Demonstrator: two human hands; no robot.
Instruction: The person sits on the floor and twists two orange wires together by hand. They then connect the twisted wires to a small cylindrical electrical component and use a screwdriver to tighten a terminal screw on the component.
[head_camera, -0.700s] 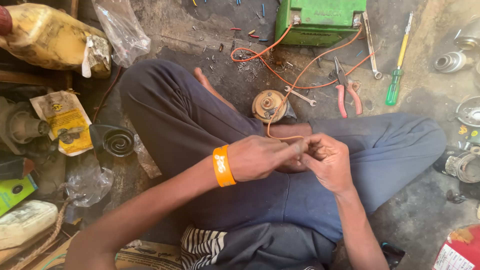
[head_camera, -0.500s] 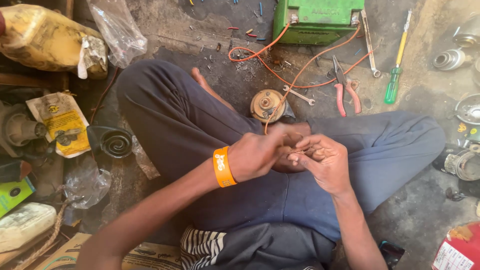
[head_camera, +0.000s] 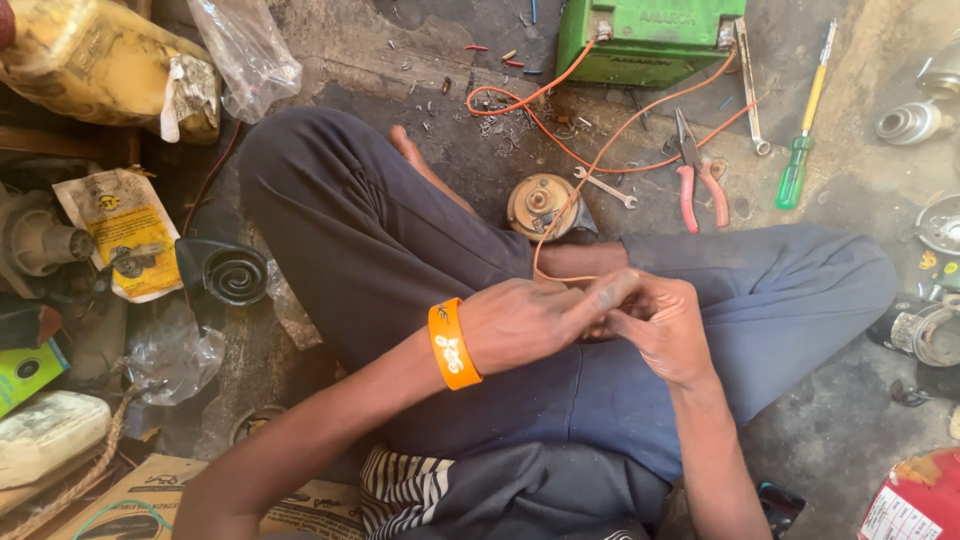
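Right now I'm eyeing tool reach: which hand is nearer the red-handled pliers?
Right. The right hand sits below and slightly left of the red-handled pliers; the left hand meets it over the lap, farther left of them.

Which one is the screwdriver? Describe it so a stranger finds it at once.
Start at the green battery box at the top of the floor. Go right, past the long steel spanner and the red-handled pliers. The screwdriver lies slanted there, the only tool with a yellow shaft and a green grip.
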